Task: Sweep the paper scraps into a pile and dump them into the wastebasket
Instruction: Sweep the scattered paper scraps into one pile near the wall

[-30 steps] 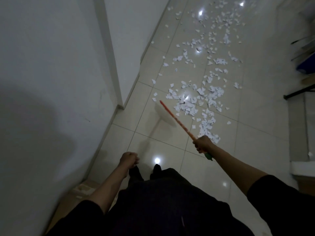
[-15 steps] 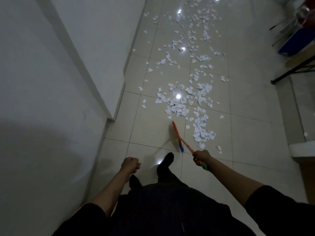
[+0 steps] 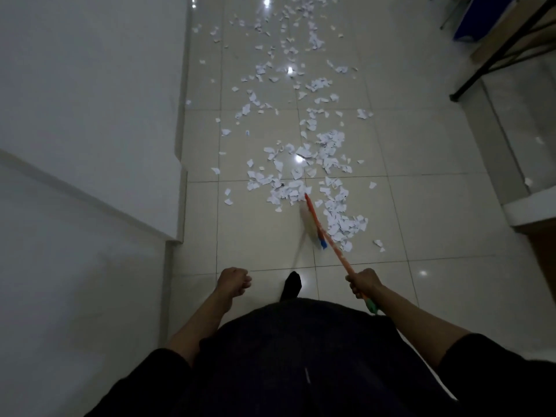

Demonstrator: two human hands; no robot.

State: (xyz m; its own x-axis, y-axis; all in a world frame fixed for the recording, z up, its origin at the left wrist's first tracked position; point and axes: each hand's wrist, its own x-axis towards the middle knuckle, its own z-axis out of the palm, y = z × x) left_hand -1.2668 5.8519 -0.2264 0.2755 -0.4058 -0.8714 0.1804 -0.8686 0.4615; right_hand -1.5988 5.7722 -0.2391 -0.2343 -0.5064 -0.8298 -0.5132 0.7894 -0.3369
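We're gripping the orange-handled broom (image 3: 319, 224) w/ right hand (image 3: 364, 282), fingers wrapped round it; left hand (image 3: 233, 281) fisted, empty. White torn paper scraps (image 3: 301, 164) are lying strewn down the glossy tiled floor (image 3: 436, 206), barely piled; no wastebasket visible.

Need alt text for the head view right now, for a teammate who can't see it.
The right hand grips an orange-handled broom whose head rests on the tiled floor at the near edge of scattered white paper scraps. The left hand is a loose, empty fist; no wastebasket is visible.
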